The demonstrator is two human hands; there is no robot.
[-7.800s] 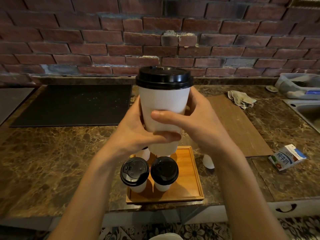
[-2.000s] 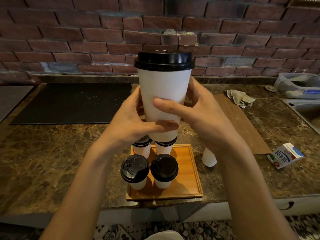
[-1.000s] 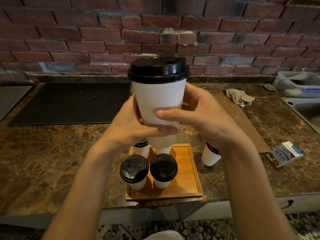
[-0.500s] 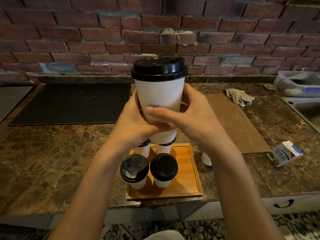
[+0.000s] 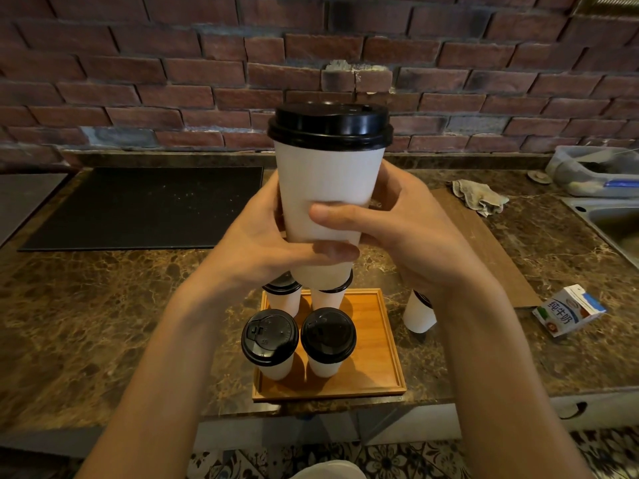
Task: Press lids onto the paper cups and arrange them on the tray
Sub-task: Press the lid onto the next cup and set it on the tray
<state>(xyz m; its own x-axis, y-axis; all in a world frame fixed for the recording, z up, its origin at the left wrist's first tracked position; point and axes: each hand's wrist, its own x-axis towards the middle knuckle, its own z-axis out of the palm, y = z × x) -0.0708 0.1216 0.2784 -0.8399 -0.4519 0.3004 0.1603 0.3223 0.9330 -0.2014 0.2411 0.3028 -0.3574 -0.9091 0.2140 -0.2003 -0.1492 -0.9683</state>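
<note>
I hold a white paper cup [image 5: 326, 181] with a black lid [image 5: 330, 126] upright in the air above the counter. My left hand [image 5: 262, 243] grips its lower left side, thumb across the front. My right hand [image 5: 408, 233] wraps the right side, thumb also on the front. Below, a wooden tray [image 5: 380, 340] carries several lidded white cups: two in front [image 5: 271, 342] [image 5: 328, 338] and two behind, partly hidden by my hands. Another lidded cup [image 5: 418, 312] stands on the counter right of the tray, half hidden by my right wrist.
The brown marble counter [image 5: 86, 323] runs to a brick wall. A black mat [image 5: 138, 205] lies at back left, a brown board [image 5: 484, 236] and a rag [image 5: 479, 195] at right. A milk carton [image 5: 568, 314] lies on its side; a sink [image 5: 619, 219] sits far right.
The cup stays in both hands at about the same height, shifting slightly. My right thumb has slid a little along the cup's front.
</note>
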